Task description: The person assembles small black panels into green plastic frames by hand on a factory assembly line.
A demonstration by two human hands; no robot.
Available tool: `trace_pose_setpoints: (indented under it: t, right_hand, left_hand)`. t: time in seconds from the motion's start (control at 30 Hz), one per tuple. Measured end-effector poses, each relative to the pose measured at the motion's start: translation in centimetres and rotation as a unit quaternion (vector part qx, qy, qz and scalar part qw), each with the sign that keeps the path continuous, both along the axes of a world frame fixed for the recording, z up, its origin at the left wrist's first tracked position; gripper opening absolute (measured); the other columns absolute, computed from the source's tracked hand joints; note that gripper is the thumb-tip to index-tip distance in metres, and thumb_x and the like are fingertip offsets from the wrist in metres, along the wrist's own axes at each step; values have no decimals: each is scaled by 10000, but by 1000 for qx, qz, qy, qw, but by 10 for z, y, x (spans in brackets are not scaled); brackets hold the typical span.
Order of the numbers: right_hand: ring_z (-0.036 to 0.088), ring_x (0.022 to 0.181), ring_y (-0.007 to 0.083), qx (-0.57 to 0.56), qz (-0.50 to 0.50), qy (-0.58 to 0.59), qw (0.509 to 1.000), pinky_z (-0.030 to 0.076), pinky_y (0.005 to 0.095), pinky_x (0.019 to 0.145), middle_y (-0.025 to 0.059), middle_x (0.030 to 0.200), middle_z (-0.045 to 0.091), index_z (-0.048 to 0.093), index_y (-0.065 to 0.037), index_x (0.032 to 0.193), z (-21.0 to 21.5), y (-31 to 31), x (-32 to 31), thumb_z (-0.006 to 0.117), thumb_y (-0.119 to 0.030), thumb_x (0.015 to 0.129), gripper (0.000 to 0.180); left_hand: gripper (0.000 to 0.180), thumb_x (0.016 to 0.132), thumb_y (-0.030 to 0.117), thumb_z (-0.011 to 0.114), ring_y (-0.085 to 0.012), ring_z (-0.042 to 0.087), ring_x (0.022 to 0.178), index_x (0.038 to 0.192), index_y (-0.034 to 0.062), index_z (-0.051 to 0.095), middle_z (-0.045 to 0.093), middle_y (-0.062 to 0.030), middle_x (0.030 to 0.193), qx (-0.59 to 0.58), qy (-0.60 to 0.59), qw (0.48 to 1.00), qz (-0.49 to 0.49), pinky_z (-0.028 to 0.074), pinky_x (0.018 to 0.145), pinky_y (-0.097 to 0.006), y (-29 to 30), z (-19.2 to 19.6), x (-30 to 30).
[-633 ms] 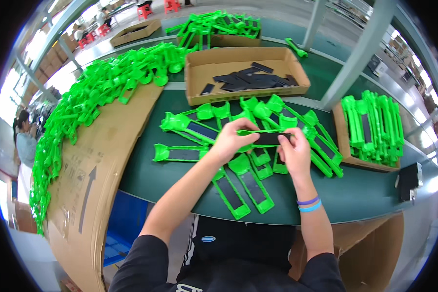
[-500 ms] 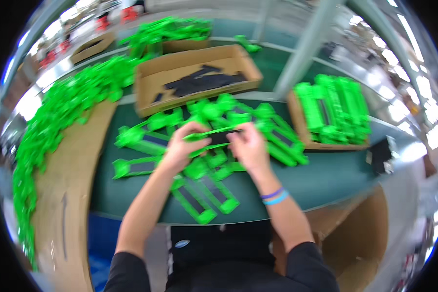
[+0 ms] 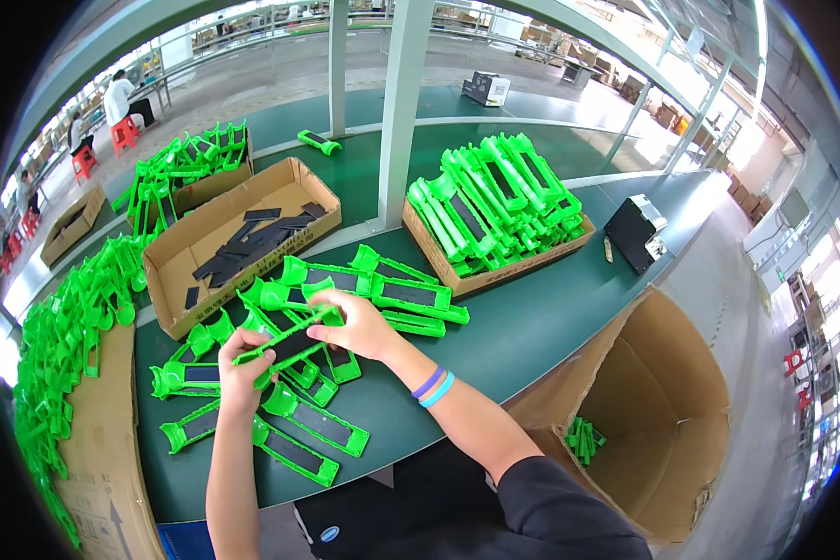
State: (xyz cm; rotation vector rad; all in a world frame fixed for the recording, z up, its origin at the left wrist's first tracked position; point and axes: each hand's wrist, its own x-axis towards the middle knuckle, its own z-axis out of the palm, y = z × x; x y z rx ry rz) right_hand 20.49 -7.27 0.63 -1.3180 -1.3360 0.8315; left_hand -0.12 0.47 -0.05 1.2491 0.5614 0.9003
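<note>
Both hands hold one bright green plastic frame with a black strip in its middle (image 3: 295,346), tilted above the table. My left hand (image 3: 242,366) is closed round its left end, thumb on top. At the right end, the fingers of my right hand (image 3: 359,325) pinch the frame's far edge. Beneath and around the hands lie several similar green frames (image 3: 319,422) with black strips, spread over the green table. Beyond them, an open cardboard tray (image 3: 173,280) contains loose black strips (image 3: 242,252).
A cardboard box (image 3: 466,284) packed with green frames stands right of a metal post (image 3: 401,121). Many green parts (image 3: 51,364) are heaped at left on cardboard. A black-and-white device (image 3: 636,233) sits at right. Below the table edge stands a large carton (image 3: 662,401) with some green pieces inside.
The view has swung to the right, showing more of the right side and the large carton. Both hands keep hold of the green frame, which now tilts more.
</note>
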Motion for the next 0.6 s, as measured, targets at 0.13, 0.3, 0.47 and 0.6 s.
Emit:
trace_pose_setpoints:
  t: [0.13,0.3,0.47,0.6]
  right_hand:
    - [551,457,97,-107,133,97,981,419,224,419,57,608,598,603,27,946,0,-4,17,694,-172,798,265]
    - [512,418,89,-111,126,13,986,399,234,411,63,621,631,625,17,870,14,-4,0,668,-157,813,188]
    - [554,441,96,-109,56,5,993,407,234,409,58,612,624,628,-1,838,1,-3,5,678,-151,800,162]
    - [623,522,126,-59,14,27,998,444,242,445,62,631,616,619,1,806,-4,1,-13,693,-127,787,148]
  left_hand:
    - [175,709,-110,595,-140,541,558,797,11,505,558,-80,786,-12,-9,999,-52,452,438,-246,2,-6,5]
    - [177,701,-116,601,-142,544,605,796,15,531,549,-73,792,23,5,998,-53,461,458,-247,1,5,-11]
    - [171,709,-115,603,-141,537,631,801,10,531,532,-66,794,36,-7,997,-73,442,472,-247,6,-1,4]
    - [161,708,-103,609,-134,527,614,790,13,534,527,-65,784,-5,-22,997,-69,426,468,-241,9,2,-4]
